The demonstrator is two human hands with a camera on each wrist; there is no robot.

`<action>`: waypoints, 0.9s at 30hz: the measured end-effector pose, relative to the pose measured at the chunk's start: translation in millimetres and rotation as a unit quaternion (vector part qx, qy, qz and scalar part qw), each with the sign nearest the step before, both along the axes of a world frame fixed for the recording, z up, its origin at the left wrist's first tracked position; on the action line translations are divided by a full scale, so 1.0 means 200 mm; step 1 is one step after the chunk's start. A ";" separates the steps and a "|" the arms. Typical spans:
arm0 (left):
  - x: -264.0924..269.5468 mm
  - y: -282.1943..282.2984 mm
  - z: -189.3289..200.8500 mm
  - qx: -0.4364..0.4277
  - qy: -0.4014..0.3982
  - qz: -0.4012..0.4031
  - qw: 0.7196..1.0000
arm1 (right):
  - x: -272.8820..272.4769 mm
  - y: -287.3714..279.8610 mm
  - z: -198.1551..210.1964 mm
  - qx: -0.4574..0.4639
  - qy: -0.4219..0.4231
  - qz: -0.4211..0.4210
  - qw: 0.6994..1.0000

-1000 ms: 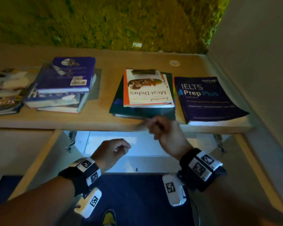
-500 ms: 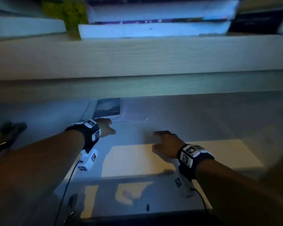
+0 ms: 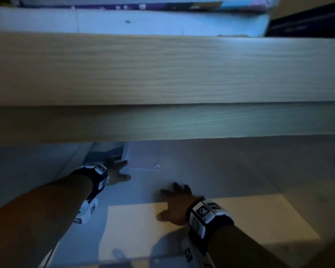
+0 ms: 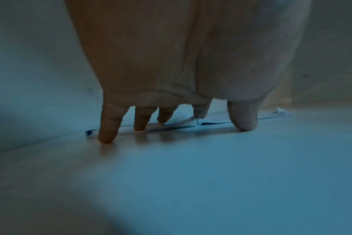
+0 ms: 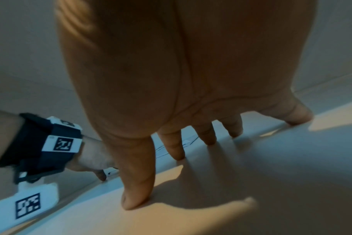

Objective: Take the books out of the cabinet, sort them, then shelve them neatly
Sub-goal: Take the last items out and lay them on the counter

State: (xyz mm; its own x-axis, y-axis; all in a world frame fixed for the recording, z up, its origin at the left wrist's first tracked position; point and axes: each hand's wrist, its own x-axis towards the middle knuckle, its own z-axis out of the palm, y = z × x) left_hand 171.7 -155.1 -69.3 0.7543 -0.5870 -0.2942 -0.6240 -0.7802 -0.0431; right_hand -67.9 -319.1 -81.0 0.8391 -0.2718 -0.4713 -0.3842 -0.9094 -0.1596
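Observation:
A thin booklet (image 3: pixel 106 152) lies flat at the back left of the cabinet floor (image 3: pixel 230 171), dark cover to the left and a pale sheet to the right. My left hand (image 3: pixel 117 171) reaches in with fingers spread. In the left wrist view its fingertips (image 4: pixel 107 135) touch down along the near edge of the booklet (image 4: pixel 179 123). My right hand (image 3: pixel 174 202) is nearer and to the right, apart from the booklet, its spread fingers (image 5: pixel 175 149) resting on the bare floor. Neither hand holds anything.
The wooden front edge of the shelf (image 3: pixel 162 70) above crosses the whole head view, close overhead. On top of it show the page edges of stacked books (image 3: pixel 143 22) and a dark book (image 3: pixel 307 22) at the right. A sunlit patch (image 3: pixel 249 219) lies on the cabinet floor.
The head view dropped from the book-covered shelf top into the cabinet below. Both hands, curled before the shelf edge a second ago, now lie spread on the cabinet floor, the left nearer the booklet.

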 end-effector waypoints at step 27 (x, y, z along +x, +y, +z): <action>-0.81 0.69 0.03 -0.146 0.061 0.185 0.970 | -0.17 0.10 0.10 0.373 -0.201 -0.336 0.841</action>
